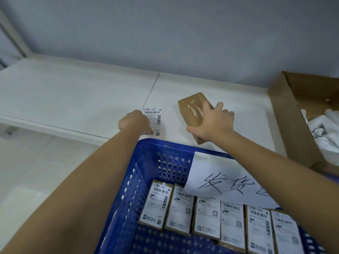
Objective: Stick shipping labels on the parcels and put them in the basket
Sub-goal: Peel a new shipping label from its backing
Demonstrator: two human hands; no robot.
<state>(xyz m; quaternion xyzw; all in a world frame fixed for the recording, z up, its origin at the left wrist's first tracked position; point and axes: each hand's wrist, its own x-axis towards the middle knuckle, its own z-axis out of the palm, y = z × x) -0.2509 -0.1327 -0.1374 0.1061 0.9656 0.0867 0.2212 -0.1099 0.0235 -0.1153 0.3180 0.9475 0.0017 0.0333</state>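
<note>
1. Two bare hands over a white table, both reaching past the far rim of a blue basket.
2. Right hand grips a brown parcel: thumb curled on its near left corner, fingers wrapped over the right edge. Parcel lies flat on the table, tilted, clear tape strip along its top face, no label on it.
3. Left hand rests on a shipping label lying on the table just left of the held parcel, apart from it. Fingers bent down onto the label's left side; pinching or only pressing, cannot tell.
4. Basket sits nearer the person than both grips; a row of six labelled parcels stands in it, side by side.
5. White sheet with handwriting hangs over the basket's far rim, below the right wrist.
6. Cardboard box well right of the right hand, white crumpled bags inside.
</note>
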